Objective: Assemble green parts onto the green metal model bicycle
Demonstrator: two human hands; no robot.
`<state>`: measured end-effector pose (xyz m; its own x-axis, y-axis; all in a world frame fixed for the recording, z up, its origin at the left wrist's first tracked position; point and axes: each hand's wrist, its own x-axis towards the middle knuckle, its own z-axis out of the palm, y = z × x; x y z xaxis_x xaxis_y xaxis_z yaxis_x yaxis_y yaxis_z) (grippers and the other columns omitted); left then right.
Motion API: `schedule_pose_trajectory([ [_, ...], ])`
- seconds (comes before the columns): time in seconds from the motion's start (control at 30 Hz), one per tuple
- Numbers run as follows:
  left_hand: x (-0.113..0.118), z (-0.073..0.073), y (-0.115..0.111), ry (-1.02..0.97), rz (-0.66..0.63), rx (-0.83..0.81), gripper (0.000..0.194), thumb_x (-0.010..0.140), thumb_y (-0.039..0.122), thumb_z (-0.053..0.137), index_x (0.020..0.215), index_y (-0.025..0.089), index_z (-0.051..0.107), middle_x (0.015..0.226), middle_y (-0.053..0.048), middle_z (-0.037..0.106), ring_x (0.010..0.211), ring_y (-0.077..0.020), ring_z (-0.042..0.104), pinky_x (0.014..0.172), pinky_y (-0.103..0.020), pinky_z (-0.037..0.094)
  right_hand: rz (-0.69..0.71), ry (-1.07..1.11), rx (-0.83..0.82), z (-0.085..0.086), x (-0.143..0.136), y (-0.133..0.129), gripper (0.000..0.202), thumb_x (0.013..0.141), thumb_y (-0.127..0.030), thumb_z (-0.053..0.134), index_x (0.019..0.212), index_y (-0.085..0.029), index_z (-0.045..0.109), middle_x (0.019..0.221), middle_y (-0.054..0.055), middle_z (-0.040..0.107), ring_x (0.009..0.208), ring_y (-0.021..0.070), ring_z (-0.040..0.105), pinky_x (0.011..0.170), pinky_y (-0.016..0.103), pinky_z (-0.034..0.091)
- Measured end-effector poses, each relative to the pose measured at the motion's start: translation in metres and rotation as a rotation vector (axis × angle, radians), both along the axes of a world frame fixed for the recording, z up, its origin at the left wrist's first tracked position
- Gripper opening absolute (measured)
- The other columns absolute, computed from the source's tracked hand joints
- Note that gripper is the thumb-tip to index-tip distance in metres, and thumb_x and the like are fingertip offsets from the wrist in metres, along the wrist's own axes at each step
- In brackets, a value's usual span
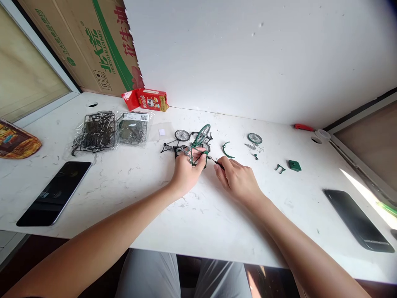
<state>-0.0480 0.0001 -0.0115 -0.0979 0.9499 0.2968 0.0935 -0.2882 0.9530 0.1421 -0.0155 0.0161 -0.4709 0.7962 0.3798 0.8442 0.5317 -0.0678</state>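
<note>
We have the green model bicycle (202, 135) in our left hand (186, 171), near the middle of the worktop (198, 223), with the grip closed around its frame between thumb and fingers; probably we hold it that way because so thin a thing would tip or slide under pressure. Our right hand (240, 178) grasps a slim dark tool (216, 162), pinched close to its working end, which we take to be for fine control. Its tip points at the frame by our left thumb, though whether it touches is too small to tell. A black model bicycle (169, 147) lies just behind and beside our left fingers, close enough, perhaps, to serve for comparison. The loose pieces sit apart from one another to the right, likely so that each can be picked out at a glance: a curved green strip (228, 150), a spoked wheel (254, 138), a small green bracket (280, 169) and a green block (294, 165). On the left, clear bags (96, 131) hold dark parts, seemingly bagged so nothing strays. A phone (54, 193) lies near the front edge, well clear of our hands, presumably to leave us elbow room.
</note>
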Motion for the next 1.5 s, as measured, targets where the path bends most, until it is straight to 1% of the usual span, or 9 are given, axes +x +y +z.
schedule_pose_trajectory([
  [0.17, 0.0008, -0.0019, 0.0003, -0.011, -0.035, -0.007, 0.026, 0.088, 0.017, 0.073, 0.114, 0.014, 0.075, 0.109, -0.013, 0.082, 0.101, -0.0226, 0.078, 0.096, -0.035, 0.06, 0.034, -0.011, 0.004, 0.0019, 0.0052, 0.0046, 0.033, 0.115, -0.033, 0.038, 0.095, -0.02, 0.061, 0.078, 0.004, 0.067, 0.074, 0.0171, 0.058, 0.054, 0.029, 0.022],
  [0.43, -0.0006, -0.0009, -0.0004, -0.05, -0.064, -0.073, 0.024, 0.089, 0.019, 0.073, 0.112, 0.015, 0.077, 0.107, -0.012, 0.083, 0.098, -0.0223, 0.078, 0.091, -0.034, 0.061, 0.046, 0.02, 0.019, -0.0009, 0.0083, 0.0051, 0.04, 0.115, -0.035, 0.038, 0.084, -0.02, 0.058, 0.067, 0.001, 0.056, 0.058, 0.0139, 0.043, 0.054, 0.029, 0.022],
  [0.67, -0.0019, -0.0002, -0.0015, -0.049, -0.087, -0.062, 0.023, 0.091, 0.022, 0.073, 0.113, 0.016, 0.077, 0.112, -0.013, 0.082, 0.103, -0.0243, 0.078, 0.094, -0.036, 0.061, 0.032, 0.06, 0.018, -0.0043, 0.0082, 0.0041, 0.049, 0.115, -0.039, 0.035, 0.072, -0.021, 0.05, 0.059, -0.002, 0.048, 0.052, 0.0129, 0.032, 0.054, 0.03, 0.02],
  [0.77, -0.0019, 0.0001, -0.0025, -0.029, -0.081, -0.054, 0.023, 0.091, 0.02, 0.072, 0.113, 0.015, 0.077, 0.111, -0.013, 0.082, 0.104, -0.0245, 0.078, 0.096, -0.037, 0.06, 0.007, 0.069, -0.023, -0.0051, 0.0071, 0.0033, 0.051, 0.115, -0.041, 0.034, 0.069, -0.022, 0.048, 0.056, -0.003, 0.045, 0.05, 0.0127, 0.028, 0.054, 0.03, 0.019],
  [0.9, -0.0014, 0.0005, -0.0029, -0.021, -0.067, -0.05, 0.021, 0.09, 0.02, 0.073, 0.11, 0.016, 0.077, 0.107, -0.012, 0.082, 0.101, -0.0244, 0.079, 0.096, -0.037, 0.061, -0.036, 0.074, -0.107, -0.0022, 0.0041, 0.0007, 0.052, 0.115, -0.043, 0.028, 0.072, -0.023, 0.048, 0.055, -0.002, 0.046, 0.048, 0.0132, 0.03, 0.054, 0.031, 0.019],
  [1.03, -0.0005, -0.0009, -0.0021, -0.021, -0.055, -0.046, 0.02, 0.09, 0.021, 0.074, 0.11, 0.016, 0.077, 0.109, -0.012, 0.082, 0.101, -0.024, 0.078, 0.095, -0.036, 0.06, -0.018, 0.071, -0.13, 0.0028, 0.0021, -0.001, 0.035, 0.113, -0.04, 0.035, 0.092, -0.021, 0.056, 0.065, -0.001, 0.058, 0.05, 0.0139, 0.041, 0.054, 0.029, 0.021],
  [1.1, -0.0001, -0.0015, -0.0017, -0.025, -0.043, -0.05, 0.02, 0.09, 0.021, 0.074, 0.108, 0.016, 0.077, 0.108, -0.012, 0.082, 0.099, -0.0235, 0.078, 0.094, -0.036, 0.06, 0.014, 0.055, -0.103, 0.0036, 0.0023, -0.0006, 0.03, 0.112, -0.036, 0.038, 0.095, -0.021, 0.057, 0.069, 0.001, 0.061, 0.053, 0.0141, 0.045, 0.054, 0.028, 0.022],
  [1.33, -0.0009, -0.0017, -0.0025, -0.02, -0.029, -0.03, 0.018, 0.088, 0.02, 0.074, 0.105, 0.016, 0.077, 0.104, -0.011, 0.082, 0.097, -0.0236, 0.078, 0.092, -0.036, 0.061, 0.026, 0.042, -0.045, -0.0026, 0.0046, 0.0003, 0.043, 0.114, -0.038, 0.036, 0.08, -0.022, 0.055, 0.057, -0.002, 0.051, 0.048, 0.0128, 0.033, 0.054, 0.03, 0.02],
  [1.5, -0.0009, -0.0066, -0.0045, 0.016, -0.04, 0.002, 0.019, 0.09, 0.023, 0.074, 0.108, 0.018, 0.077, 0.107, -0.011, 0.082, 0.099, -0.0244, 0.079, 0.094, -0.037, 0.061, -0.017, 0.15, -0.166, -0.0039, 0.0025, -0.003, 0.054, 0.116, -0.043, 0.03, 0.073, -0.022, 0.055, 0.052, -0.002, 0.052, 0.044, 0.0121, 0.038, 0.055, 0.031, 0.023],
])
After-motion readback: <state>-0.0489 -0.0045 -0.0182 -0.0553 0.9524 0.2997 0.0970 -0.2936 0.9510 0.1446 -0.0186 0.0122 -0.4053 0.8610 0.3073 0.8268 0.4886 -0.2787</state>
